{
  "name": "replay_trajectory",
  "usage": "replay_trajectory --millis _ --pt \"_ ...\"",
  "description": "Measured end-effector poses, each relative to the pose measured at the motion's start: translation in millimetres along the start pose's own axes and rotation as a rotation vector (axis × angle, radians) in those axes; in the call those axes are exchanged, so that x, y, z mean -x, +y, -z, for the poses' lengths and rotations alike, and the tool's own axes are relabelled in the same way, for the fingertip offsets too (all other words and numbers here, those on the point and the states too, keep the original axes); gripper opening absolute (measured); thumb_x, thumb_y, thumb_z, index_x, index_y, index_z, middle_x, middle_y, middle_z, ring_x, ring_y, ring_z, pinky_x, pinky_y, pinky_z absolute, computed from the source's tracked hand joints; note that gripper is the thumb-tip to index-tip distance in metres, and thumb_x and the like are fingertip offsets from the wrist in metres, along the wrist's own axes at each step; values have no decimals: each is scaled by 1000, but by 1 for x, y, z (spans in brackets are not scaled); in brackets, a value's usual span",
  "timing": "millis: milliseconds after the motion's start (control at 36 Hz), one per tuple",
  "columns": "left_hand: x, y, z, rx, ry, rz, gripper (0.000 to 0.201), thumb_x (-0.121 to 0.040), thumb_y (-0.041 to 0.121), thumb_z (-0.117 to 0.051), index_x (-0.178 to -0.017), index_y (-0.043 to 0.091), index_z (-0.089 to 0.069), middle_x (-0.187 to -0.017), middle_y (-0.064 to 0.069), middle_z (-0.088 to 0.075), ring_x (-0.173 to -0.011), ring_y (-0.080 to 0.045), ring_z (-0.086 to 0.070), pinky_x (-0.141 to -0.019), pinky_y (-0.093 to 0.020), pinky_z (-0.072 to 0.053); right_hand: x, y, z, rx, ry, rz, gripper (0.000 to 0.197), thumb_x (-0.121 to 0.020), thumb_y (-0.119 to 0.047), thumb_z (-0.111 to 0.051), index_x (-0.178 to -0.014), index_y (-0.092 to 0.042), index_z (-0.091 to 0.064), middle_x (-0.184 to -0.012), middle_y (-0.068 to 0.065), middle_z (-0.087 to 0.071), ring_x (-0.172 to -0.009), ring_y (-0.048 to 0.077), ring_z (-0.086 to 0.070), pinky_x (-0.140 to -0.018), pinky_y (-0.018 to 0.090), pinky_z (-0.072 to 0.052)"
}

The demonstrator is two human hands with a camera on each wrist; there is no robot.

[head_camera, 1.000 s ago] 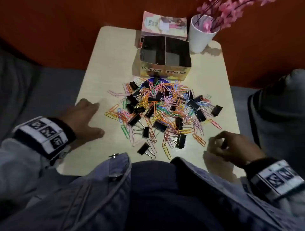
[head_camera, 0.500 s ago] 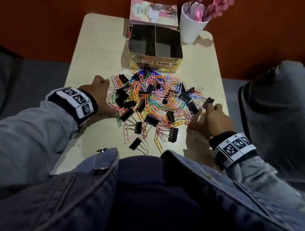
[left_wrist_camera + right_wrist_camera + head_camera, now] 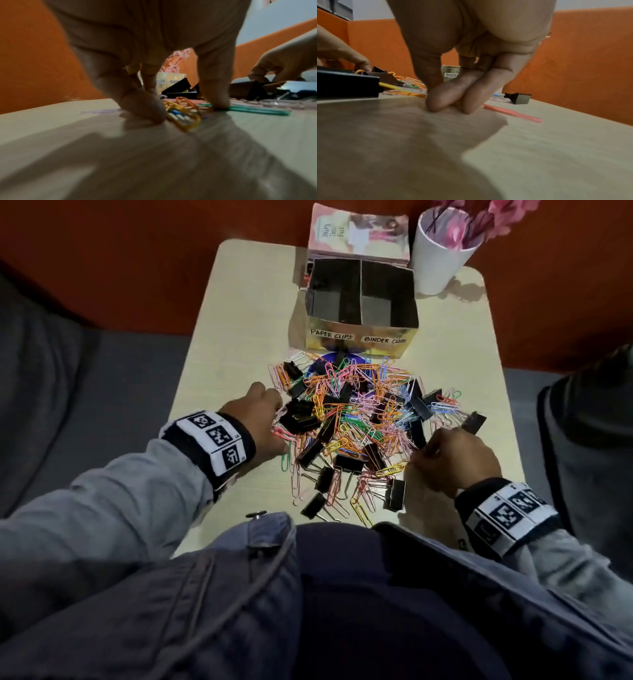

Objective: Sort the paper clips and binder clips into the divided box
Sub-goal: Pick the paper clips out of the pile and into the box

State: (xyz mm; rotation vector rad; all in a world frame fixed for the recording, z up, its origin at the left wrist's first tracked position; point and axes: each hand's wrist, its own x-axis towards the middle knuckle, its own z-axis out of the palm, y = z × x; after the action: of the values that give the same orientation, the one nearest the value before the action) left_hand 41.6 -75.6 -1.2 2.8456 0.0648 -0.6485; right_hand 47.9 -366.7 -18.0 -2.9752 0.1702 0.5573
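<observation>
Coloured paper clips (image 3: pixel 356 419) heaped; left hand (image 3: pixel 257 419), right hand (image 3: pixel 455 457) at edges.

My pale wood-grain bench (image 3: pixel 239 313) has rounded far corners and stands against an orange wall (image 3: pixel 137 251). Grey upholstered seating (image 3: pixel 68 405) runs along its left edge, and a dark grey cushion (image 3: pixel 589 440) sits off its right edge. The light is dim, casting soft shadows.

Bare table (image 3: pixel 239 313) left of divided box (image 3: pixel 359 337); white cup (image 3: pixel 435 261) crowds box's right rear.
</observation>
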Motion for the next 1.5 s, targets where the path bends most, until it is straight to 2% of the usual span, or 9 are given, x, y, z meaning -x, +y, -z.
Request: replay_trajectory --millis 139,306,556,806,972,1083,1222,1333,1500 --pt "0 3 -4 -7 43 13 50 -81 39 -65 -120 17 -43 -121 -6 -42 -97 -32 -56 -78 -36 -45 3 -7 0 -2 10 11 23 -83 -43 -60 -86 -21 -67 -101 7 -56 -89 33 -61 -74 30 -43" --pt "13 4 -12 -103 -1 64 75 -74 57 -64 -129 16 -33 -126 -5 -34 -101 -32 -56 -79 -37 -49 12 -3 -3 -94 22 15 31 -77 -44 -66 -97 -22 -59 -103 7 -59 -88 30 -62 -72 32 -44" --pt "-4 10 -12 -22 12 35 55 -82 41 -65 -122 11 -41 -124 -10 -38 -104 -38 -54 -84 -41 -46 9 -22 1 -75 40 129 47 -75 -38 -69 -118 -26 -53 -110 8 -53 -92 33 -62 -77 35 -48" --pt "-17 16 -12 -49 12 -5 35 -88 20 -55 -119 9 -44 -121 -13 -45 -104 -40 -55 -84 -41 -45 -7 -40 9 -18 -21 148 21 -82 -28 -62 -100 -19 -63 -107 9 -63 -99 31 -59 -75 32 -45" --pt "-14 22 -13 -167 -20 -38 35 -91 9 -46 -125 5 -40 -121 -16 -41 -90 -39 -58 -69 -40 -43 -7 -40 3 -64 -3 103 36 -84 -26 -64 -114 -12 -50 -102 16 -65 -94 35 -62 -72 33 -45" --pt "-8 29 -15 -245 -25 -83 38 -90 2 -46 -127 4 -36 -118 -17 -40 -72 -31 -49 -62 -36 -38 -11 -35 4 -72 -30 106 21 -85 -21 -62 -104 -13 -60 -102 14 -67 -96 33 -61 -70 30 -43" --pt "-11 26 -11 -224 -50 -105 35 -90 -1 -40 -125 4 -37 -114 -16 -41 -74 -32 -52 -63 -36 -40 -17 -19 12 -327 -54 136 6 -80 -5 -66 -83 -10 -69 -81 12 -69 -78 27 -65 -71 29 -49" --pt "-16 17 -8 -90 -100 -79 29 -91 2 -42 -119 6 -44 -115 -14 -45 -91 -35 -57 -77 -40 -47 -21 -17 36 -719 -117 112 25 -87 9 -57 -70 -9 -57 -63 14 -59 -38 11 -60 -44 27 -55" --pt "-16 17 -11 -64 -111 -102 24 -90 0 -42 -113 7 -44 -110 -13 -44 -82 -34 -58 -70 -39 -47 -39 -59 99 -973 -47 291 16 -87 6 -60 -75 -4 -54 -71 7 -56 -48 8 -65 -47 23 -55"
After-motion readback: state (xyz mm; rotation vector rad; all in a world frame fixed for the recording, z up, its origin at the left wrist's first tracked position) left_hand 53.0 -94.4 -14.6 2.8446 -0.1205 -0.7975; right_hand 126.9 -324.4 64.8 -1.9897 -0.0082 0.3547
